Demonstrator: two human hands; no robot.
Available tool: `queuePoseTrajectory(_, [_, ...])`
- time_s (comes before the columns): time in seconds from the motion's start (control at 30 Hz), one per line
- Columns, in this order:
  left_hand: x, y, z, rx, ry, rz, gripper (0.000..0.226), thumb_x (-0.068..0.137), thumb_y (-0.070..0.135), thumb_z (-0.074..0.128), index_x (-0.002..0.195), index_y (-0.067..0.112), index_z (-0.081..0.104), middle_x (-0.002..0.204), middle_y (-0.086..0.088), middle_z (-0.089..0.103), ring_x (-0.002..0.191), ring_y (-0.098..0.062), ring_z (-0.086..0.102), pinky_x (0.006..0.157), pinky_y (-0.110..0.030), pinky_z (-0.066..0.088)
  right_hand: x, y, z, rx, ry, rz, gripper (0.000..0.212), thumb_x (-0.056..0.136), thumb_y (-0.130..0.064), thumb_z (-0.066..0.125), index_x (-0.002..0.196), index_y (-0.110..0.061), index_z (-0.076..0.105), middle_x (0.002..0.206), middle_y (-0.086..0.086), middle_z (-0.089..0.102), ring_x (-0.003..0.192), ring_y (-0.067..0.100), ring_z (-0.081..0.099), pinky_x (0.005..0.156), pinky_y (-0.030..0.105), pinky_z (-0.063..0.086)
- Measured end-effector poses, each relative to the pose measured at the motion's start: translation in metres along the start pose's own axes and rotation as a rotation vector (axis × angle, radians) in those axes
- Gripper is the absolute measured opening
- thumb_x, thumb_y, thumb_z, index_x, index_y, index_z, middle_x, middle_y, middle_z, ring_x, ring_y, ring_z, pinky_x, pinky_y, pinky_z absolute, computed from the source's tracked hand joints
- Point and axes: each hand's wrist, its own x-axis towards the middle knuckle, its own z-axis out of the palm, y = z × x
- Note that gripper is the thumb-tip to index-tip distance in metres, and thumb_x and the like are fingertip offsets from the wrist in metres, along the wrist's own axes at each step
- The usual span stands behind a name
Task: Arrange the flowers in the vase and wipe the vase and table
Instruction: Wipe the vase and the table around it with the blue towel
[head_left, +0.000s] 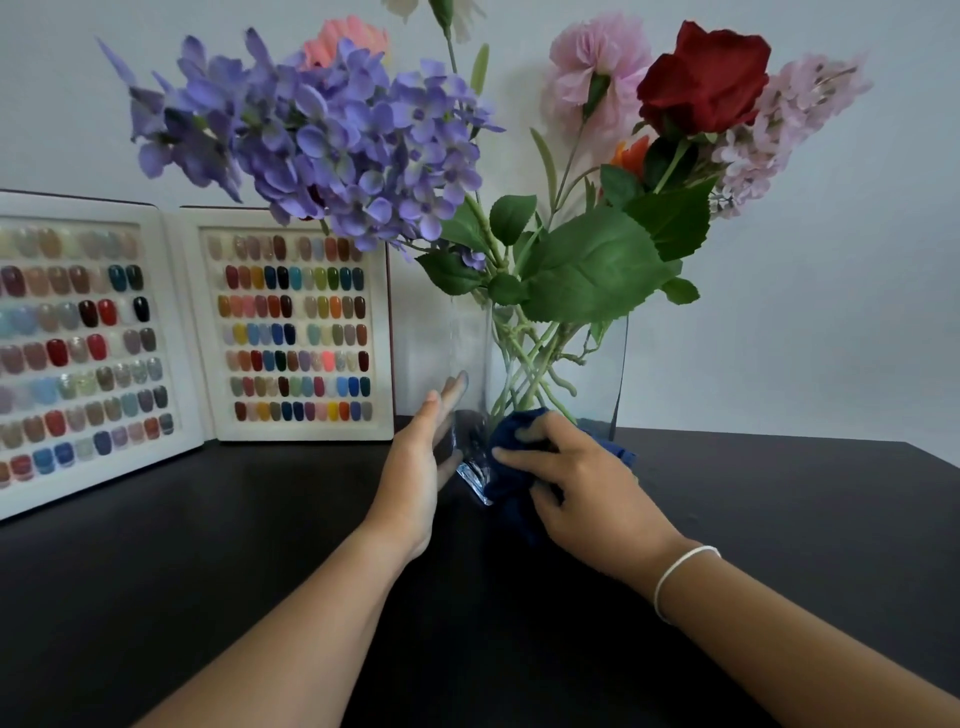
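Observation:
A clear square glass vase (602, 364) stands on the dark table (779, 519), holding several artificial flowers: a purple hydrangea (332, 140), a red rose (706, 78), pink blooms (597, 67) and green leaves (592, 265). My right hand (576, 483) is shut on a dark blue cloth (511, 441), pressed against the vase's lower front near its base corner. My left hand (421, 462) lies flat with fingers extended against the vase's left side, steadying it.
Two white display boards of coloured nail samples (296, 332) lean against the wall at the left, the nearer one (78, 353) reaching toward the table's front left. A pale wall stands behind. Dark tabletop stretches right of the vase and in front.

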Motion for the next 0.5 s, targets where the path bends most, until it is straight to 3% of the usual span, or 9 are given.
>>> queuePoseTrajectory(0.2, [-0.003, 0.003, 0.001, 0.050, -0.006, -0.005, 0.035, 0.095, 0.045, 0.022, 0.109, 0.051, 0.054, 0.149, 0.012, 0.032, 0.130, -0.003, 0.029, 0.095, -0.028, 0.033, 0.000, -0.004, -0.011, -0.037, -0.216, 0.032, 0.044, 0.086, -0.004, 0.040, 0.119, -0.026, 0.059, 0.117, -0.004, 0.056, 0.110, 0.016, 0.051, 0.093, 0.022, 0.039])
queuePoseTrajectory(0.37, [-0.004, 0.004, 0.001, 0.080, -0.013, -0.009, 0.034, 0.096, 0.044, 0.021, 0.110, 0.052, 0.050, 0.150, 0.012, 0.029, 0.133, -0.005, 0.027, 0.096, -0.029, 0.033, 0.004, -0.005, -0.018, -0.038, -0.367, 0.115, 0.044, 0.086, -0.009, 0.039, 0.120, -0.032, 0.056, 0.129, -0.004, 0.056, 0.118, 0.015, 0.049, 0.100, 0.025, 0.034])
queuePoseTrajectory(0.5, [-0.005, 0.004, 0.001, 0.088, -0.013, -0.012, 0.033, 0.096, 0.044, 0.022, 0.113, 0.051, 0.049, 0.151, 0.011, 0.028, 0.134, -0.007, 0.026, 0.098, -0.031, 0.032, 0.002, -0.005, -0.019, -0.028, -0.424, 0.157, 0.038, 0.087, -0.015, 0.038, 0.119, -0.032, 0.050, 0.124, 0.002, 0.057, 0.110, 0.021, 0.053, 0.087, 0.026, 0.039])
